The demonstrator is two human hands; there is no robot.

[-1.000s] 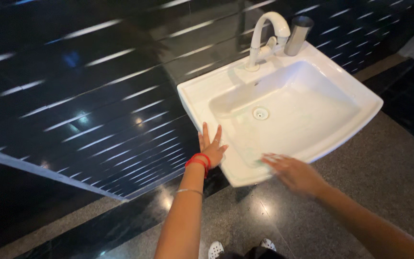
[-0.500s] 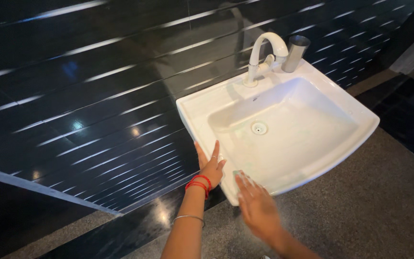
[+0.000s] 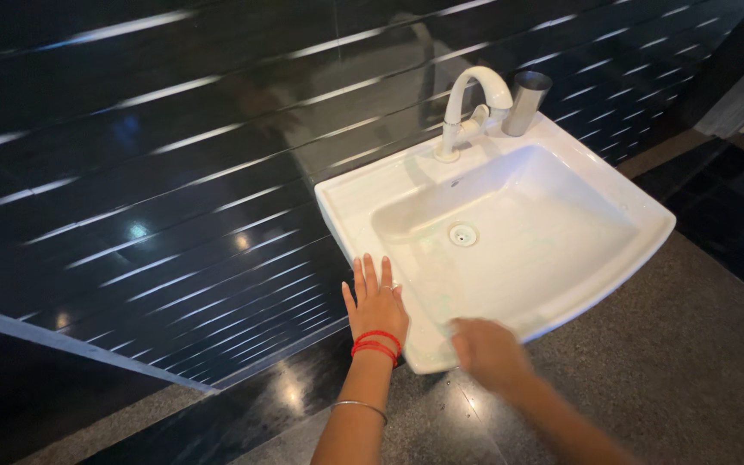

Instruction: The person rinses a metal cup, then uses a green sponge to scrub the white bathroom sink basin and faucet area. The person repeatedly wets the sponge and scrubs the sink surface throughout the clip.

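A glossy black striped wall [image 3: 157,172] fills the left and far side, grey stone floor [image 3: 691,344] the near right; between them a white sink [image 3: 561,164] juts out, its curved tap [image 3: 471,99] and a steel cup [image 3: 527,90] at the far rim. The left hand [image 3: 376,306] lies flat, fingers spread, on the near-left rim; the right hand [image 3: 486,349], loosely curled and empty as far as shows, rubs the near edge; judging by this, wiping is underway, and further strokes call for steady pressure along the rim.
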